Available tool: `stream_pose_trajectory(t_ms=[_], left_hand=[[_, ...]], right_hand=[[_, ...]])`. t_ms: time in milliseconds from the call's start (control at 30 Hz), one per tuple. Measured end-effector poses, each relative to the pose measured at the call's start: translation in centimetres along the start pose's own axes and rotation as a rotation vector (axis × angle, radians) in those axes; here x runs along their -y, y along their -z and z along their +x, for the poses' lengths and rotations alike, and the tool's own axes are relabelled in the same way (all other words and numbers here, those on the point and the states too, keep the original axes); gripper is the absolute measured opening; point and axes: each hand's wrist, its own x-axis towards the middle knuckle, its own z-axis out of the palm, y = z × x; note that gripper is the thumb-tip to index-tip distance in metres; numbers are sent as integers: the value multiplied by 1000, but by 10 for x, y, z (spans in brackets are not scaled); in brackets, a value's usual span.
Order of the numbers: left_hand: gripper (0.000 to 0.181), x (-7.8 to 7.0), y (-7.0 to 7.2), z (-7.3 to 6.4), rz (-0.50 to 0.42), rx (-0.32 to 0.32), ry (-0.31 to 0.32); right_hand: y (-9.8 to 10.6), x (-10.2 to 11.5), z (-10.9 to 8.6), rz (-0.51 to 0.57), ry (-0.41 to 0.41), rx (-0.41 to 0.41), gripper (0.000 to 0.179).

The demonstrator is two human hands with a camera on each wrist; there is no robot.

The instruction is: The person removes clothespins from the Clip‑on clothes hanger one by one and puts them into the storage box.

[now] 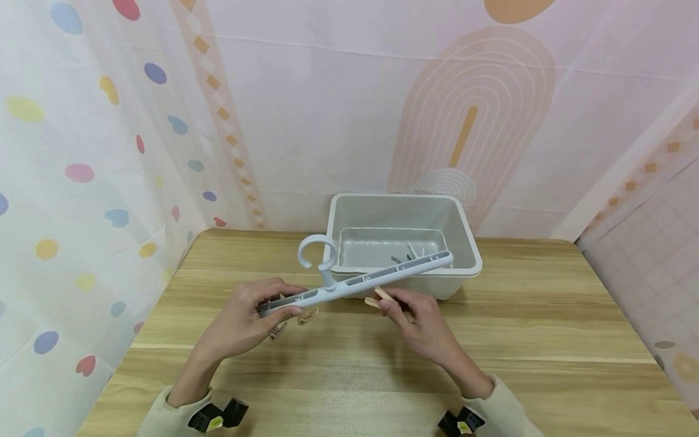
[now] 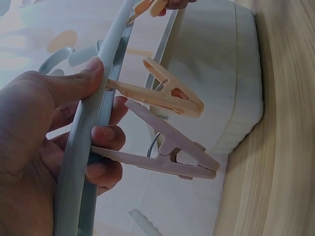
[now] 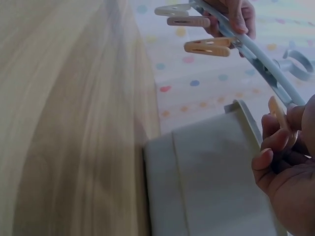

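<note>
A light grey-blue clip hanger (image 1: 355, 285) with an open hook (image 1: 318, 241) is held level-ish in the air, its right end tilted up. My left hand (image 1: 240, 321) grips its left part, thumb in front and fingers curled behind. Below the bar there, an orange clothespin (image 2: 162, 96) and a pinkish one (image 2: 172, 152) hang; the right wrist view adds a pale grey clothespin (image 3: 172, 10) at the far end. My right hand (image 1: 423, 325) pinches another orange clothespin (image 3: 277, 112) just under the bar's middle; whether it is attached there cannot be told.
Behind the hanger, a pale grey plastic bin (image 1: 472, 255) stands on the wooden table (image 1: 546, 315). A few small grey pieces (image 1: 412, 250) show inside it, partly hidden by the bar. A patterned curtain (image 1: 327, 121) hangs behind the table and along its left side.
</note>
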Motion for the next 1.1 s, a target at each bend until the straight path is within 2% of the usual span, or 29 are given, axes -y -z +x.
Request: stream_pose_trajectory(t_ms=[133, 367, 533, 833, 1000, 1100], left_hand=[[32, 0, 0, 0, -3, -5, -4], [33, -2, -1, 0, -24, -15, -48], [32, -3, 1, -1, -69, 13, -13], [32, -4, 0, 0, -120, 23, -38], [33, -2, 1, -1, -116, 51, -3], [33, -2, 0, -1, -83, 45, 13]], right_hand=[[6, -2, 2, -29, 26, -26, 16], [9, -5, 3, -27, 80, -80, 20], [7, -5, 3, -9, 72, -137, 18], [0, -5, -1, 98, 57, -222, 15], [-1, -4, -3, 176, 22, -241, 9], [0, -4, -3, 218, -2, -227, 14]])
